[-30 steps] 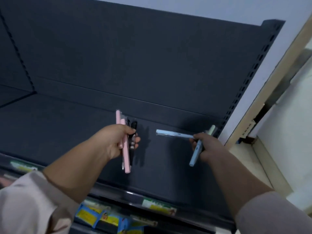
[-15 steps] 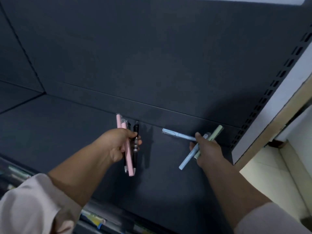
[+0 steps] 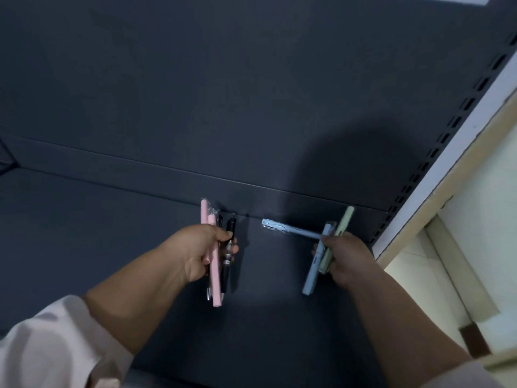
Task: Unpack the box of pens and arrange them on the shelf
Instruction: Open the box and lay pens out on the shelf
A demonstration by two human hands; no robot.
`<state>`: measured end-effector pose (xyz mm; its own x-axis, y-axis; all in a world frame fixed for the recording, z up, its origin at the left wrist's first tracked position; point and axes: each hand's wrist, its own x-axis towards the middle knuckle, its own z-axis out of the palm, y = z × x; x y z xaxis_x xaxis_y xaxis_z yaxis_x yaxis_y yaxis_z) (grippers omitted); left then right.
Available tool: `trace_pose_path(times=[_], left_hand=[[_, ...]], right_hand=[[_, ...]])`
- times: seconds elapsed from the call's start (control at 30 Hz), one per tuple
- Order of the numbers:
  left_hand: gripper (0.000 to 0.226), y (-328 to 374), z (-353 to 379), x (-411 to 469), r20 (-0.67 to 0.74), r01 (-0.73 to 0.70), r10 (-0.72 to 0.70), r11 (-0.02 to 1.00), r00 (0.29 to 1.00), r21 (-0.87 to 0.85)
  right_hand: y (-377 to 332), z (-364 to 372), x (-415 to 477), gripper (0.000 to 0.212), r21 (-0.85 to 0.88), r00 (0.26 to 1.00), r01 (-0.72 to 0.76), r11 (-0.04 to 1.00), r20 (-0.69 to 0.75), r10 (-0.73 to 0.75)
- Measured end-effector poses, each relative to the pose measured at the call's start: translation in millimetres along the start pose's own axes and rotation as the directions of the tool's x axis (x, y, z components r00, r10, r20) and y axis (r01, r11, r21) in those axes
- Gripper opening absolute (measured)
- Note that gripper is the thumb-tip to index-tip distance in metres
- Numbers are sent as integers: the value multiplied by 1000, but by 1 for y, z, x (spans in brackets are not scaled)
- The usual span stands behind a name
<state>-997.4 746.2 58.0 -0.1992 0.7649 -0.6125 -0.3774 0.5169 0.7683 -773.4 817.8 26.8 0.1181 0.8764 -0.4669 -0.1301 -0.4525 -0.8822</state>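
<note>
My left hand (image 3: 200,252) grips a bundle of pens upright above the dark shelf (image 3: 84,233): pink pens (image 3: 214,278) and a black pen (image 3: 228,257). My right hand (image 3: 345,259) holds three pens over the shelf's right part. One light blue pen (image 3: 291,229) sticks out sideways to the left, pinched at its end. Another light blue pen (image 3: 312,277) and a pale green pen (image 3: 344,221) run diagonally through the fist. The box is out of view.
The shelf's dark back panel (image 3: 251,93) rises behind both hands. A slotted upright (image 3: 447,127) and a white post (image 3: 470,130) bound the shelf on the right. Beyond them lies pale tiled floor (image 3: 475,233).
The camera has tilted up and closed in on the shelf, so the front edge with its price labels has left the view. The diagonal pens in my right hand have turned more upright.
</note>
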Motion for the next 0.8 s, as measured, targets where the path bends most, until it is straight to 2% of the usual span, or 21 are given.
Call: trace_pose_path(times=[0.13, 0.2, 0.27, 0.33, 0.4, 0.47, 0.53, 0.6, 0.67, 0.77, 0.8], left_hand=[[11, 1, -5, 7, -3, 15, -15, 1000, 1000, 12], [12, 2, -6, 10, 0, 22, -22, 1000, 1000, 11], [12, 4, -6, 11, 9, 25, -25, 1000, 1000, 4], [12, 6, -6, 13, 13, 24, -24, 1000, 1000, -4], [11, 6, -8, 15, 12, 24, -23, 1000, 1000, -14], [12, 6, -10, 17, 9, 25, -25, 999, 1000, -22], [14, 5, -12, 19, 1, 27, -27, 999, 1000, -25], [14, 5, -13, 20, -10, 26, -26, 999, 1000, -27], [14, 6, -15, 21, -19, 21, -21, 999, 1000, -27], [13, 7, -15, 23, -23, 18, -19, 999, 1000, -32], [13, 8, -14, 24, -23, 20, -20, 999, 1000, -34]], right_hand=[[3, 3, -4, 14, -128, 989, 141, 982, -12, -144], [2, 10, -7, 16, -166, 977, 213, 963, 68, -204], [-2, 20, -7, 13, -298, 939, 338, 893, 177, -296], [-7, 31, -4, 9, -511, 865, 502, 697, 276, -420], [-11, 41, 1, 5, -706, 780, 596, 383, 396, -485], [-9, 51, 8, 11, -786, 743, 607, 118, 509, -435], [-1, 59, 16, 22, -796, 740, 605, -14, 568, -360], [5, 61, 23, 28, -777, 721, 628, -34, 598, -348], [7, 59, 23, 31, -745, 678, 667, 17, 597, -429], [-2, 51, 15, 25, -743, 613, 664, 84, 476, -631], [-5, 47, 11, 24, -737, 606, 661, 138, 416, -678]])
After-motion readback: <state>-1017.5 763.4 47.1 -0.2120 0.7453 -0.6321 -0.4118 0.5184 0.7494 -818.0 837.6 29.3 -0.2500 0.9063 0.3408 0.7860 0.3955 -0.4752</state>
